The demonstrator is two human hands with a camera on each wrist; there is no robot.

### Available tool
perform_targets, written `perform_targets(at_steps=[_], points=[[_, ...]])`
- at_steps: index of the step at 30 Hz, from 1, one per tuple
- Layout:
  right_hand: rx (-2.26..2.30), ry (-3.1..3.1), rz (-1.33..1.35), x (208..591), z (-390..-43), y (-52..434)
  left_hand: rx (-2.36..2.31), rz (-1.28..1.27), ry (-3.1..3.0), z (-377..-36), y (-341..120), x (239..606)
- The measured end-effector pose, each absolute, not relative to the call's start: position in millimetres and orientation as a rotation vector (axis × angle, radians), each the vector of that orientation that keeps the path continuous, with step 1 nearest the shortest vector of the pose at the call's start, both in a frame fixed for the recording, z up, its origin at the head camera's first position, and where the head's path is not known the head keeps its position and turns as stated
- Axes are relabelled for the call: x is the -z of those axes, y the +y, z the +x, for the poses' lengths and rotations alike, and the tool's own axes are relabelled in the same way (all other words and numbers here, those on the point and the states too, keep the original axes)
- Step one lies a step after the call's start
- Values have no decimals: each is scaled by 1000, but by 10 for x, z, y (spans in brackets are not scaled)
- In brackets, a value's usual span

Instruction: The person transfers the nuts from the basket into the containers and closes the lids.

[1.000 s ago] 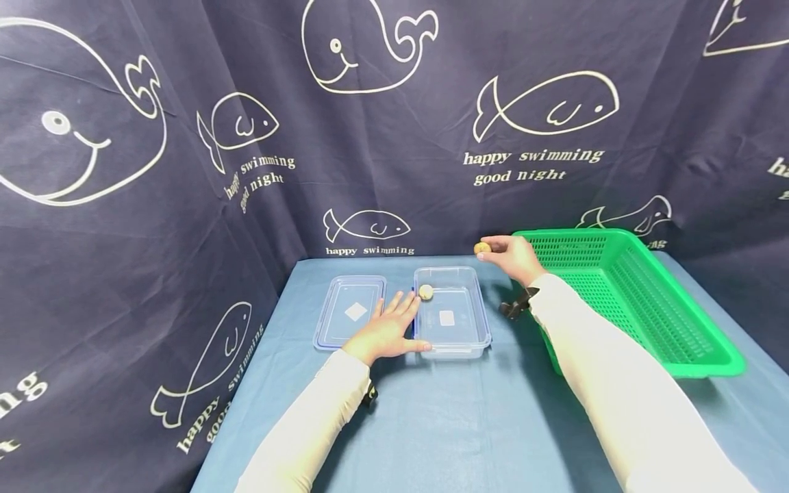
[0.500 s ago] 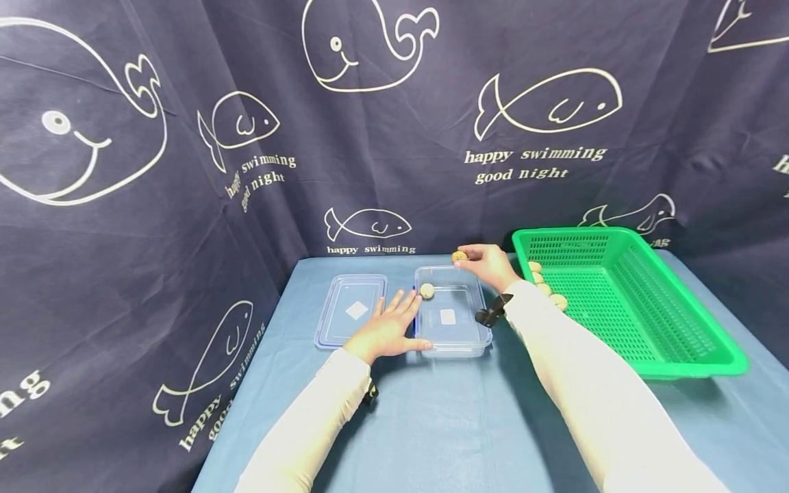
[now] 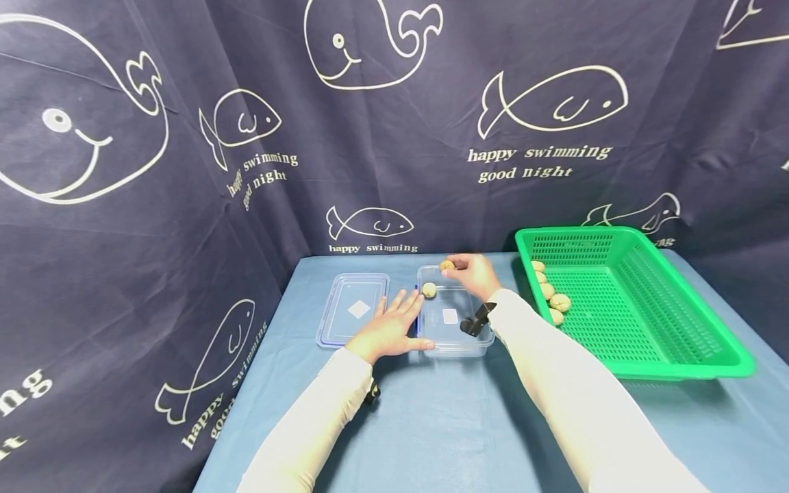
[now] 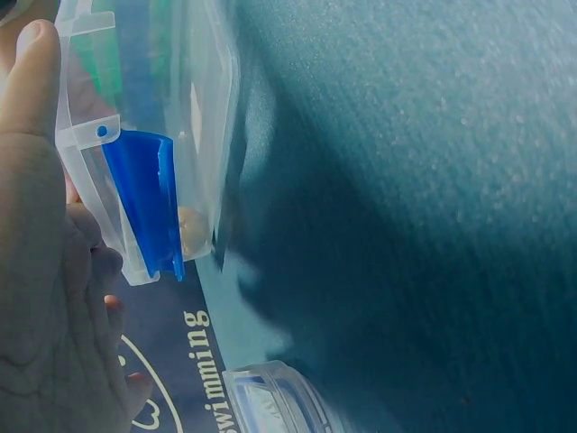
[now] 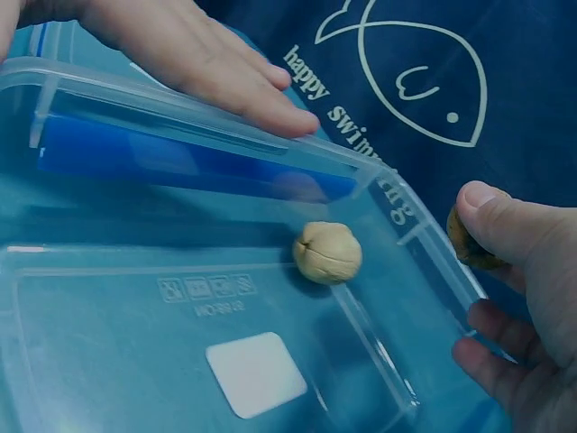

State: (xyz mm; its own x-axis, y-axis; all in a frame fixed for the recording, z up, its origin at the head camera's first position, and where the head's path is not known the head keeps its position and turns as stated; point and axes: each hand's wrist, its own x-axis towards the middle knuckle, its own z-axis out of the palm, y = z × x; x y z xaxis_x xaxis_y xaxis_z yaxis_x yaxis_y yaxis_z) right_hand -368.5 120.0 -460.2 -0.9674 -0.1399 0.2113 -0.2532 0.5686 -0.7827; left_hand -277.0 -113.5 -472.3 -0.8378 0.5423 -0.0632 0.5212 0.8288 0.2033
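Observation:
My right hand point(image 3: 477, 274) pinches a walnut point(image 3: 447, 265) between thumb and fingers, above the far end of a clear plastic container point(image 3: 456, 349). Another walnut point(image 5: 328, 253) lies inside the container, in its far left corner. Along the container's left rim rests my left hand point(image 3: 390, 333), fingers spread and straight. A blue side clip point(image 4: 144, 203) hangs on that wall in the left wrist view. Left of the container lies its clear lid point(image 3: 335, 322) with a blue edge, flat on the table.
A green plastic basket point(image 3: 690, 370) stands on the right, with several walnuts point(image 3: 559, 302) along its left side. Blue cloth covers the table point(image 3: 431, 431). A dark curtain point(image 3: 431, 171) with fish drawings hangs behind and at the left.
My right hand has moved left with the walnut, from beside the basket to over the container's far end. Walnuts in the basket have come into sight. The left hand has stayed put.

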Motion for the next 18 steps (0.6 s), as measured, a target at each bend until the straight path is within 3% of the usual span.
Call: perform_targets(at_steps=[18], points=[[-1356,-2670,237,4823,-3651,974,-232,836,2904,-2771,-1142,4747]])
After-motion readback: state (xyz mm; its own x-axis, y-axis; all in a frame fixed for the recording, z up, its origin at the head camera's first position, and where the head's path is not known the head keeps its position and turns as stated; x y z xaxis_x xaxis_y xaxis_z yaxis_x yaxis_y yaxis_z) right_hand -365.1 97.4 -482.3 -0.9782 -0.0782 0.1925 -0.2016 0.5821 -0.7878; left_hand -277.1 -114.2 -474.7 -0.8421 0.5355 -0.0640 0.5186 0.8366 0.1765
